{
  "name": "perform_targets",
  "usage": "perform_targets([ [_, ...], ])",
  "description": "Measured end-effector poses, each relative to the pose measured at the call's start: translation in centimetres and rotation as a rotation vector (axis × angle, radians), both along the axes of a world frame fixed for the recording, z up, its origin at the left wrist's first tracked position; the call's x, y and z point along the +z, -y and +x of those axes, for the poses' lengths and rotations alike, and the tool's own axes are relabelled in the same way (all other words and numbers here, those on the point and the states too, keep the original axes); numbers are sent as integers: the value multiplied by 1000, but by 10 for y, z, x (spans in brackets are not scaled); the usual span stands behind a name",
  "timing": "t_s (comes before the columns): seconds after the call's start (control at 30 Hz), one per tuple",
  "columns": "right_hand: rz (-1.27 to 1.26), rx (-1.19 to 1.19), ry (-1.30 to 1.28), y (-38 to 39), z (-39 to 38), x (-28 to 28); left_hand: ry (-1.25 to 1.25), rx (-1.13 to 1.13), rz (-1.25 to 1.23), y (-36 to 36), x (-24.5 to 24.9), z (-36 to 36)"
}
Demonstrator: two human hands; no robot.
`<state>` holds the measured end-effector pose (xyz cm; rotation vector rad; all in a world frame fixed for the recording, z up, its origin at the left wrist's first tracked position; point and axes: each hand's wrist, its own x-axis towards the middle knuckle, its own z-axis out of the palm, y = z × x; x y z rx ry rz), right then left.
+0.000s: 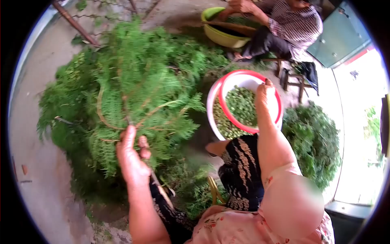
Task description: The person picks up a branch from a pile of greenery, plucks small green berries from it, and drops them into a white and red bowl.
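My left hand [134, 156] is closed around the woody stem of a leafy evergreen branch [140, 93], whose feathery green sprays fan out above the hand. The lower end of the stem [162, 191] runs down toward my lap. My right hand [265, 91] is over a red-rimmed basin [227, 112], with its fingers curled. Whatever may be in those fingers is too small to make out. Small green cones or fruits [241, 103] lie in this basin, and more show in the pale basin [212, 103] around it.
A large heap of cut branches [69, 97] spreads at the left. More greenery [313, 142] is piled at the right. Beyond the basins, another person [292, 24] sits by a yellow-green tub [223, 38]. A small stool [298, 81] stands near that person.
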<state>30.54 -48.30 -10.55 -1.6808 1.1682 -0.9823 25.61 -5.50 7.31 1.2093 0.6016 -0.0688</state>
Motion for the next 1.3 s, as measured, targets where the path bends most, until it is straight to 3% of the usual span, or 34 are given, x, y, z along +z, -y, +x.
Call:
perform_targets([
  [0.03, -202, 92, -36, -29, -4, 41, 13, 0, 7, 1, -1, -1],
  [0.1, -171, 310, 194, -69, 6, 73, -2, -40, -31, -1, -9, -1],
  [0.2, 14, 661, 221, -141, -3, 140, -3, -25, -75, 5, -9, -3],
  [0.27, 73, 881, 291, -177, -6, 144, 21, -35, -98, 8, -13, -6],
  [0.3, 56, 958, 88, -195, -12, 156, 17, -47, -116, 8, -19, -7],
  [0.37, -202, 1183, 142, -224, -16, 155, 32, -67, -133, 11, -22, -12],
  [0.4, -210, 1294, 111, -236, -19, 156, 15, -51, -149, 15, -20, -13],
  [0.5, -177, 1377, -318, -256, -22, 168, 20, -20, -144, 19, -24, -18],
  [0.57, 314, 1262, -201, -265, -16, 142, 30, -16, -137, 22, -24, -22],
  [0.6, 441, 1190, -193, -271, -18, 161, 44, -54, -171, 22, -28, -24],
  [0.7, 1006, 1036, 97, -285, -14, 147, 28, -171, -235, 23, -40, -29],
  [0.73, 1130, 1121, 128, -285, -8, 142, 38, -197, -241, 26, -44, -31],
  [0.83, 1116, 1239, 251, -288, -10, 148, 80, -288, -206, 27, -56, -35],
  [0.87, 1179, 1113, 173, -290, -7, 134, 100, -302, -150, 28, -58, -35],
  [0.97, 1211, 1046, 225, -290, -5, 135, 86, -478, -96, 23, -56, -31],
  [1.03, 1203, 1009, 170, -289, -5, 134, 71, -659, -81, 18, -47, -25],
  [1.07, 1199, 998, 154, -290, -5, 134, 232, -733, 100, 15, -48, -23],
  [1.13, 1169, 1048, 179, -293, -7, 136, 242, -994, 658, 0, -41, -22],
  [1.2, 581, 1292, 177, -283, -2, 73, 164, -1262, 1286, -4, -40, -24],
  [1.3, 319, 1355, 37, -280, 2, 49, 421, -1358, 1056, -14, -20, -29],
])
